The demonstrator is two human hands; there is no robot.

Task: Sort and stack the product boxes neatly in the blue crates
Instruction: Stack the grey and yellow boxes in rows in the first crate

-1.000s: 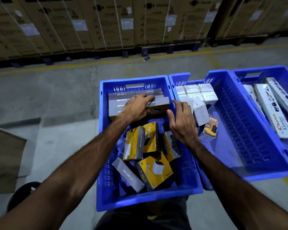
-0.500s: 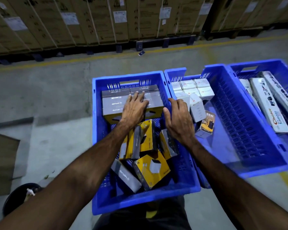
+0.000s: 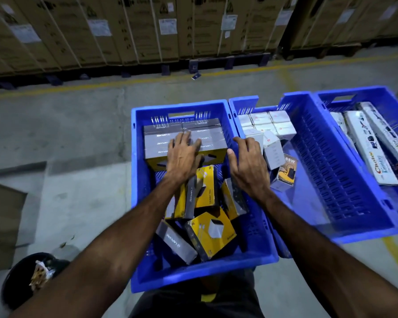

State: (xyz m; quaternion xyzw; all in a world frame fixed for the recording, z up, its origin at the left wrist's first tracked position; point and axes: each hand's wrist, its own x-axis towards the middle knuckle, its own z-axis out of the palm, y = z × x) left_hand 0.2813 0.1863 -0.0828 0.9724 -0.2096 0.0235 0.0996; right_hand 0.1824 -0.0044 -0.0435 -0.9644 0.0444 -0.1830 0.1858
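Observation:
A blue crate (image 3: 136, 203) in front of me holds a neat stack of grey-and-yellow boxes (image 3: 161, 143) at its far end. Loose yellow boxes (image 3: 210, 230) lie jumbled at its near end. My left hand (image 3: 183, 154) lies flat on the stack's top, fingers spread. My right hand (image 3: 247, 161) is at the stack's right end with thumb and fingers apart, holding nothing. The middle blue crate (image 3: 331, 171) holds white boxes (image 3: 271, 125) stacked at its far left, one white box tilted, and a 65W charger box (image 3: 285, 171).
A third blue crate (image 3: 354, 92) at right holds long white cartons (image 3: 368, 148). Strapped brown cartons (image 3: 147, 28) on pallets line the far side behind a yellow floor line. A black bin (image 3: 16, 281) with scraps sits at lower left beside a cardboard sheet (image 3: 0, 221).
My left hand slid left across the top of the stack and flattened. My right hand moved up to the stack's right end. The view shifted slightly.

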